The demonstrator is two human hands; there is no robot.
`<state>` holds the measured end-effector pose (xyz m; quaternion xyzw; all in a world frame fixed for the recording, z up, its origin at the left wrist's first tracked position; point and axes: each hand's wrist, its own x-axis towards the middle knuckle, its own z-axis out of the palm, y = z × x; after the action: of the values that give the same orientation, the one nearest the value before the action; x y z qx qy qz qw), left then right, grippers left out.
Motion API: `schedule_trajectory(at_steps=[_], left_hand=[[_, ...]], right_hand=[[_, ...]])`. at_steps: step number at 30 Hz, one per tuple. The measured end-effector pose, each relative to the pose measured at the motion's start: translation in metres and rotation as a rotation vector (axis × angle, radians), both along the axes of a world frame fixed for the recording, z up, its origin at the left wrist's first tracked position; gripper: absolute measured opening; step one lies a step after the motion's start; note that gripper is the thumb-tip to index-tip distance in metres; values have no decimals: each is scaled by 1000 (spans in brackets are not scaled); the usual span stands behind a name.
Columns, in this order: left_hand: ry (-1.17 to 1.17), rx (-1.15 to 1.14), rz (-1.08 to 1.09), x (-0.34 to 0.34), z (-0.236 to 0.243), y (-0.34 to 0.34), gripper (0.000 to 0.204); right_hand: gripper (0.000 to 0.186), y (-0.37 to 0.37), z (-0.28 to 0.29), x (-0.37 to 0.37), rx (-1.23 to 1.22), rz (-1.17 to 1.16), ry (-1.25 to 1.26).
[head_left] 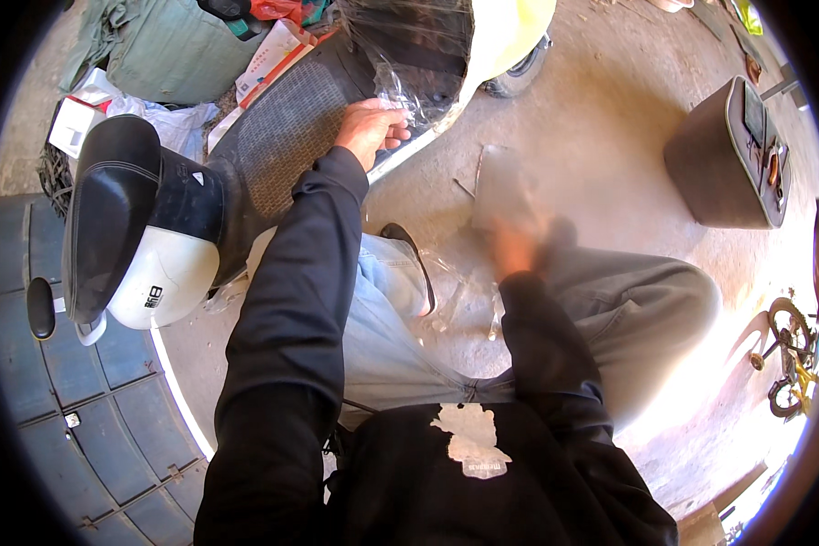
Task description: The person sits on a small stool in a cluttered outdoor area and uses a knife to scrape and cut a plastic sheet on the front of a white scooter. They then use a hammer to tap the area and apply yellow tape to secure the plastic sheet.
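In front of me stands an electric scooter with a black-and-white seat [118,227], a dark textured footboard [287,118] and a pale yellow front panel [510,45]. Crinkled clear plastic film [393,91] covers the dark inner side of that panel. My left hand [373,127] is closed on a loose edge of this film, fingers curled near the panel's lower rim. Over the floor to its right, my right hand [516,238] is smeared by motion. A blurred greyish shape [508,182] shows just beyond it; whether the hand holds it I cannot tell.
Scraps of clear film [464,296] lie between my feet. A brown storage box [714,164] with small items on top stands at right. Farther right is a small yellow bicycle [796,364]. Bags and a stuffed green sack [177,55] sit behind the scooter; a blue metal door [73,391] is at left.
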<state>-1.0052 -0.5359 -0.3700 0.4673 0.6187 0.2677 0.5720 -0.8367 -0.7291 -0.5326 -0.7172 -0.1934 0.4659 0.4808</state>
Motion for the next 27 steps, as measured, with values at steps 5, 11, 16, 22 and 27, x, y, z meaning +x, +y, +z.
schedule_trajectory(at_steps=[5,11,16,22,27], left_hand=[[113,67,17,-1,-5,4,19],[158,78,-24,-3,0,5,21],[145,131,13,-2,0,1,25],[110,109,40,-2,0,0,38],[125,111,56,-3,0,-1,48]], right_hand=[[27,-1,5,-1,97,-20,-60],[29,4,53,3,-19,64,82],[29,8,59,1,8,84,87],[25,9,60,-5,124,18,131],[23,10,52,-8,142,9,135]])
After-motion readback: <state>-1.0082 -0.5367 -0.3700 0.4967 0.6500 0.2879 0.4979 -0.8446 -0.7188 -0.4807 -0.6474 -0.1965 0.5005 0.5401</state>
